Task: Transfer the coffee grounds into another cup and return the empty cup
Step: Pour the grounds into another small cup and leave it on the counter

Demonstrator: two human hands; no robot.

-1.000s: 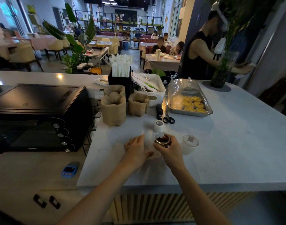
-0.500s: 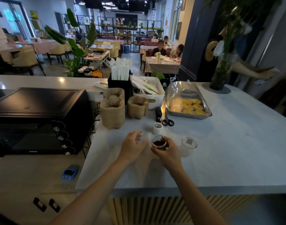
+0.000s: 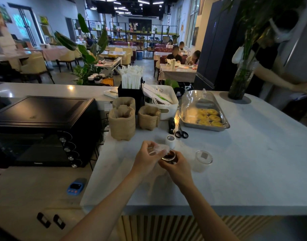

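Note:
My right hand [image 3: 177, 168] grips a small clear cup [image 3: 168, 156] with dark coffee grounds in it, just above the grey counter [image 3: 253, 171]. My left hand [image 3: 145, 160] holds a second clear cup [image 3: 158, 149], tipped on its side with its mouth toward the grounds cup; the two rims touch or nearly touch. I cannot tell whether the tipped cup holds anything. A third clear cup [image 3: 202, 160] with a grey square on its bottom stands on the counter to the right of my hands.
Behind my hands: a white tape roll [image 3: 170, 140], scissors [image 3: 181, 133], burlap pots [image 3: 122, 123], a white bin [image 3: 164, 101], a covered tray of egg tarts [image 3: 204, 112]. A black oven [image 3: 41, 129] stands left; a blue timer [image 3: 75, 186] lies lower left. A person stands far right.
My left hand rose off the counter and took hold of a clear cup, tipping it against the grounds cup. My right hand stayed put with the grounds cup.

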